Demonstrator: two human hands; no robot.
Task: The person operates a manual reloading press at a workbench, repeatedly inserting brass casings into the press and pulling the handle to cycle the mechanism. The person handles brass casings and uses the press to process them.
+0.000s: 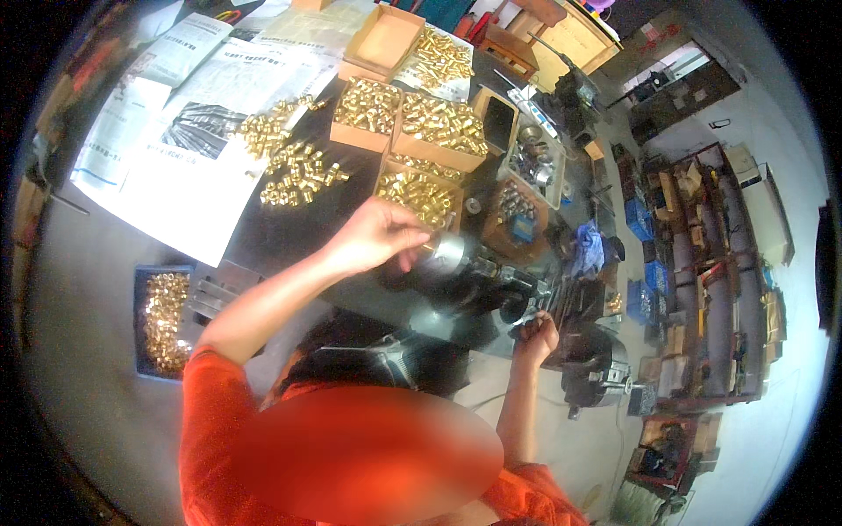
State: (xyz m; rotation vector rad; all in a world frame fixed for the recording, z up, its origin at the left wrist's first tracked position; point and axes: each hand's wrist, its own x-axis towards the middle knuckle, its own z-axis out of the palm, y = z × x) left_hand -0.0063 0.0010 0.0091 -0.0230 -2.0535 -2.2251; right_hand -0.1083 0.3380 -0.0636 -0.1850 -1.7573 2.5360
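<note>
Left hand (386,235) at a bright cylinder (445,254)

We see a smooth, silvery cylinder mounted on a dark metal machine (485,268), just before cardboard boxes (438,152) heaped with glossy, stubby brass fittings (416,198). Our left thumb and fingers are drawn nearly together at its left side; we cannot tell whether they pinch a piece. Our right hand (538,336) curls beside the machine's right end, its hold too small to make out.

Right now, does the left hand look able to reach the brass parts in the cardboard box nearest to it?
Probably yes: the left hand is close, and the brass parts lie uncovered.
</note>
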